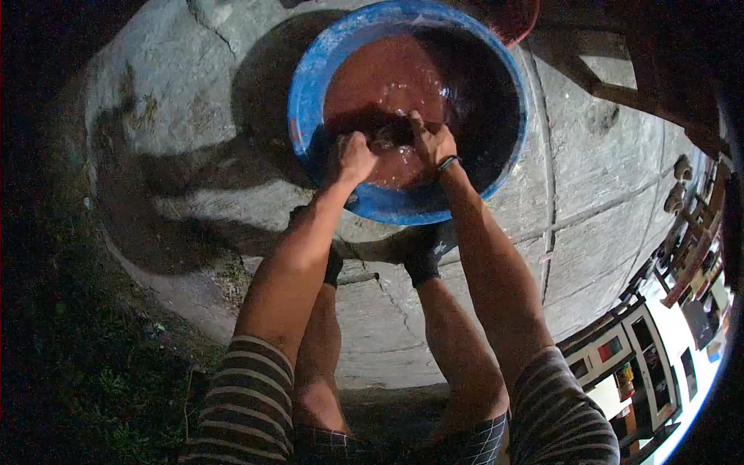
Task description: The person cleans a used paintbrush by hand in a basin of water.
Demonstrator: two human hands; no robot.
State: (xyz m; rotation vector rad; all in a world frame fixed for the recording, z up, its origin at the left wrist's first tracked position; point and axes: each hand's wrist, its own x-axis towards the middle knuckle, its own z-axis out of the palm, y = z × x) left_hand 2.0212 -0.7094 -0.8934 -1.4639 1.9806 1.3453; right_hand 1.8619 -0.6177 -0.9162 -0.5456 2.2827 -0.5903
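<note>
A round blue basin (310, 85) holds reddish-brown liquid (380, 66) that glints and ripples around my hands. My left hand (356, 158) is in the left part of the basin, low over the liquid, with its fingers curled. To its right, my right hand (435, 147) is also closed, its thumb on top and a dark band on the wrist. Between the two hands is a dark, wet patch (391, 133); shadow hides what the fingers grip there, if anything.
Cracked concrete ground (604, 178) surrounds the basin, and my feet stand just below its near rim. A reddish container edge (531, 19) shows behind it at upper right. Dark plants (116, 387) grow at lower left; a lit building front (643, 356) is at lower right.
</note>
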